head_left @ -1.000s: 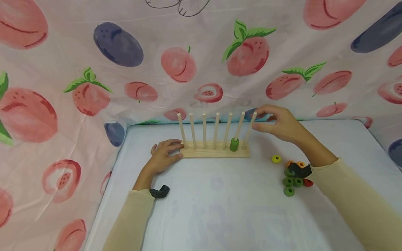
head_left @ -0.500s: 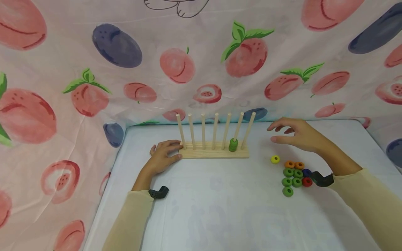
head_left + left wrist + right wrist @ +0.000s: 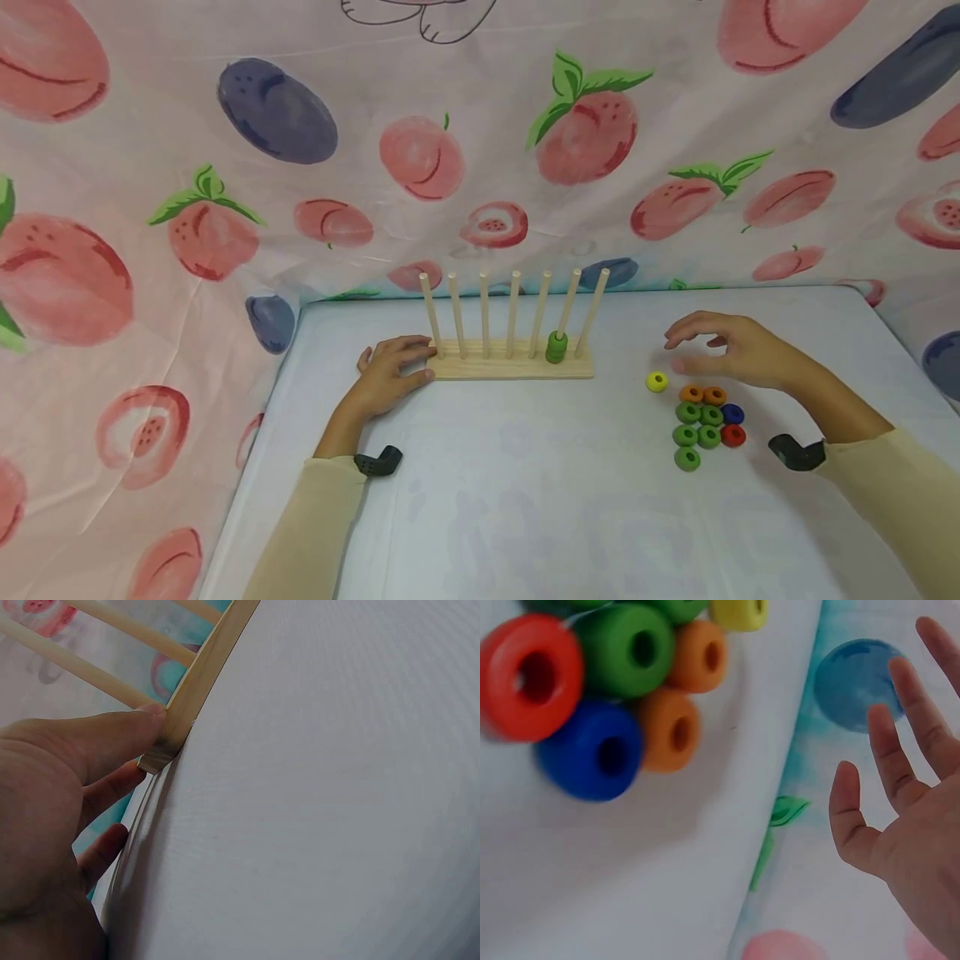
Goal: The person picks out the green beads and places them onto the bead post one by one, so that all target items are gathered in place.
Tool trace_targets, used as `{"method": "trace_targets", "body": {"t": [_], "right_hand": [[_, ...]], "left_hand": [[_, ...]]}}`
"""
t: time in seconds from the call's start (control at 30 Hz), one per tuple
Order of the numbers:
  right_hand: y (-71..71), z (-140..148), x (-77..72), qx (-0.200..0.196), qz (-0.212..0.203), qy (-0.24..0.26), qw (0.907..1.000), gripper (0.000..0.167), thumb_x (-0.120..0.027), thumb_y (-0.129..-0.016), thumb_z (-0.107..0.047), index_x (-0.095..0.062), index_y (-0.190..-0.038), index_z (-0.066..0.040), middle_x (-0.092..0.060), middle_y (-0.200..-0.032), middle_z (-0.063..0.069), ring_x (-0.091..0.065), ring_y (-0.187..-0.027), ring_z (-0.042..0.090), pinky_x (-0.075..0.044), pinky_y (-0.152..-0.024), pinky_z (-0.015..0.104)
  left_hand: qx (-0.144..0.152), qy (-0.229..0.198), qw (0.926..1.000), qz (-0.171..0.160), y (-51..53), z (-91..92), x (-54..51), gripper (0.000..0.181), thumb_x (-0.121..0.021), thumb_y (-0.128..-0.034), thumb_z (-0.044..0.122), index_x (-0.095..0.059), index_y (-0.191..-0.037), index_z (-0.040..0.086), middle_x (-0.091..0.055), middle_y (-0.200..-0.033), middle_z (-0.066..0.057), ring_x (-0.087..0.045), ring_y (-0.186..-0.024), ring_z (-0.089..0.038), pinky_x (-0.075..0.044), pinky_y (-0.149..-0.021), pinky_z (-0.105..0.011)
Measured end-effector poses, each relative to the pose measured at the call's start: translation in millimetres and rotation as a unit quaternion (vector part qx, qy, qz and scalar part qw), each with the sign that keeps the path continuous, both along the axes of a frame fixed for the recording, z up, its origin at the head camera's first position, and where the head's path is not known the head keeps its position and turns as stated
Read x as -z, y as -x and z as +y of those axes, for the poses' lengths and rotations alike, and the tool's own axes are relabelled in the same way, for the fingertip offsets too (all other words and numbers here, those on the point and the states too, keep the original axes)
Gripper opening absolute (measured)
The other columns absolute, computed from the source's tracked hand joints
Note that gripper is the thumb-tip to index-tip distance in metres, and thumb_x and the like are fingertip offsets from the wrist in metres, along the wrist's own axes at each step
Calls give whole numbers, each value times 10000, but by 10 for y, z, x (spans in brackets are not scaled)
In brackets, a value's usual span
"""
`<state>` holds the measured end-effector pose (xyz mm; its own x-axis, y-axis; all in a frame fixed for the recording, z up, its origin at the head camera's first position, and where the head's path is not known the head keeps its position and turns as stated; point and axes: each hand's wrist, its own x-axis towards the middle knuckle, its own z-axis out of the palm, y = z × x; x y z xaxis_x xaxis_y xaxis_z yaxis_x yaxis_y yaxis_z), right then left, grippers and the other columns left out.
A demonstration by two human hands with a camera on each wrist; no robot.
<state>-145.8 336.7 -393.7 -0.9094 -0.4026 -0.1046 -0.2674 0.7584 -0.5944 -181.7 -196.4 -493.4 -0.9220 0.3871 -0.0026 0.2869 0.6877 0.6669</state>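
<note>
A wooden base (image 3: pixel 510 368) with several upright pegs stands toward the back of the table. Green beads (image 3: pixel 557 347) are stacked on its second peg from the right. The left hand (image 3: pixel 390 375) holds the base's left end, thumb on the front edge (image 3: pixel 180 712) in the left wrist view. The right hand (image 3: pixel 738 350) hovers over the table behind the loose beads, holding nothing; its fingers (image 3: pixel 892 750) are spread in the right wrist view. Below it lie orange beads (image 3: pixel 714 396), green beads (image 3: pixel 708 436), a blue bead (image 3: pixel 732 414), a red bead (image 3: pixel 733 436) and a yellow bead (image 3: pixel 657 382).
A white cloth (image 3: pixel 525 500) covers the table. Behind and to the left hangs a pink curtain (image 3: pixel 360 83) with fruit prints. A black wrist device is on each arm, one at the left cuff (image 3: pixel 378 462) and one at the right cuff (image 3: pixel 797 452).
The right hand has moved away from the rightmost peg, to the right and toward the front, uncovering the loose beads. The left hand has stayed on the base, and the peg stand has not moved.
</note>
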Motion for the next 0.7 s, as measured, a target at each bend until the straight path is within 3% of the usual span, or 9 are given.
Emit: {"method": "trace_targets", "body": {"t": [0.23,0.33,0.4,0.5,0.63,0.7], "right_hand": [[-71,113,185,9,-453,22,9990,318,-763,-916,-346,-736,-1206,-219,-658,-1321,49,-510,-1249,162,-505,-952,606],[-104,150,255,-40,-624,94,9980,265,-758,-919,-341,-751,-1172,-261,-659,-1313,33,-507,-1232,87,-496,-961,648],[-121,175,309,-64,-768,158,9969,228,-754,-923,-343,-759,-1143,-284,-655,-1309,13,-477,-1174,-49,-491,-973,654],[-130,231,389,-210,-958,231,9949,202,-759,-926,-330,-760,-1124,-285,-646,-1307,14,-463,-1126,-140,-525,-975,557],[-126,295,485,-402,-1124,226,9926,213,-784,-908,-322,-756,-1116,-287,-626,-1325,30,-493,-1126,-125,-531,-937,328],[-127,311,517,-473,-1190,297,9913,214,-791,-902,-305,-756,-1112,-280,-611,-1340,51,-492,-1136,-115,-519,-945,326]], "left_hand": [[13,-20,10000,29,6,1,12,431,-694,-982,332,-655,-1389,195,-488,-1550,-12,-290,-1480,-336,100,-1150,-689],[11,-39,10000,29,7,1,14,431,-695,-982,331,-655,-1389,196,-489,-1548,-12,-291,-1480,-333,100,-1150,-688],[9,-51,10000,18,6,1,12,433,-695,-982,333,-654,-1391,199,-488,-1549,-10,-289,-1482,-330,102,-1150,-687],[10,-67,10000,8,6,0,13,436,-692,-983,339,-650,-1395,203,-485,-1552,-6,-285,-1486,-325,102,-1152,-683],[4,-73,10000,19,8,-3,14,436,-692,-983,340,-651,-1395,205,-486,-1552,-6,-288,-1485,-328,99,-1152,-682],[-1,-72,10000,24,9,-4,14,435,-694,-981,339,-652,-1393,206,-487,-1552,-6,-289,-1484,-329,99,-1152,-682]]}}
